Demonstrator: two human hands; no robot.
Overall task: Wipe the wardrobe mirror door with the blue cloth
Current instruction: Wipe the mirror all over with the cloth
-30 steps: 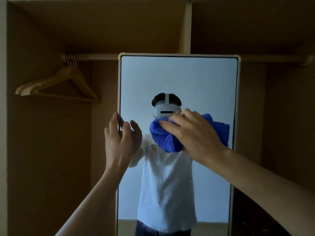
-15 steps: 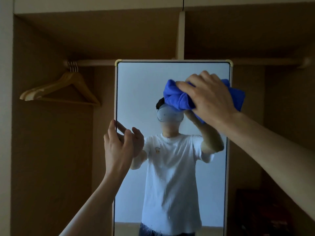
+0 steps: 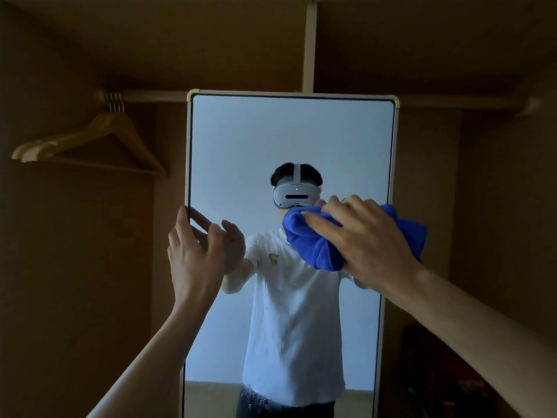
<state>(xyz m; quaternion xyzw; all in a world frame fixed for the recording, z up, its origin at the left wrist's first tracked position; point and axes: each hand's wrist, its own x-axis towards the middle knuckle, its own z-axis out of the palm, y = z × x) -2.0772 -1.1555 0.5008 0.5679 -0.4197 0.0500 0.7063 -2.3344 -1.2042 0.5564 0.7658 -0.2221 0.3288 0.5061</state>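
1. Pressing against the wardrobe mirror door [image 3: 289,137], the bunched blue cloth [image 3: 313,242] sits mid-height by the glass's right edge
2. The right hand [image 3: 373,239] covers it, grip clamped around the cloth; droplet-streaked glass lies below, down the door's long axis
3. The left hand [image 3: 196,254] touches the left frame edge, fingers loosely apart
4. Wooden hangers [image 3: 90,140] hang far left

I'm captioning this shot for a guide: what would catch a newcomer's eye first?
The bright blue cloth, bunched in the right hand and pressed to the right side of the tall mirror door at centre, stands out most against the dim brown wardrobe. The left hand touches the mirror's left edge, and wooden hangers hang from the rail at upper left.
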